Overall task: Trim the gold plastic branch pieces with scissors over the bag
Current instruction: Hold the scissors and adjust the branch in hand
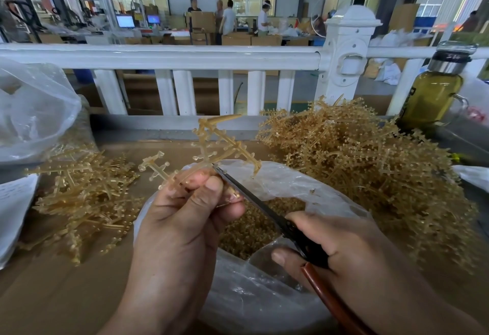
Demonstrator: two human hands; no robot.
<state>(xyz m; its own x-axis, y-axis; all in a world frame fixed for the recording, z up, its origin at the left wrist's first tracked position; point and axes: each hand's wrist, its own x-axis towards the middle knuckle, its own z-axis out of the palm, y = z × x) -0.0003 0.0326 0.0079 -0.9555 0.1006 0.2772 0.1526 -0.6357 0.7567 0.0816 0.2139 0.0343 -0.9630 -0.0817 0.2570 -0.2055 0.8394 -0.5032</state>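
My left hand (182,218) pinches a gold plastic branch piece (211,144) between thumb and fingers and holds it up over the clear plastic bag (264,295). My right hand (352,250) grips black scissors (267,210) with a brown handle. Their blades point up and left, and the tip touches the branch just above my left fingers. The bag's open mouth shows a heap of small gold offcuts (251,228) inside.
A big tangled pile of gold branches (365,154) lies at the right, and a flatter pile of gold sticks (84,194) at the left. Another clear bag (31,112) stands far left. A bottle of yellow-green liquid (434,93) stands far right. A white railing (185,56) runs behind the cardboard worktop.
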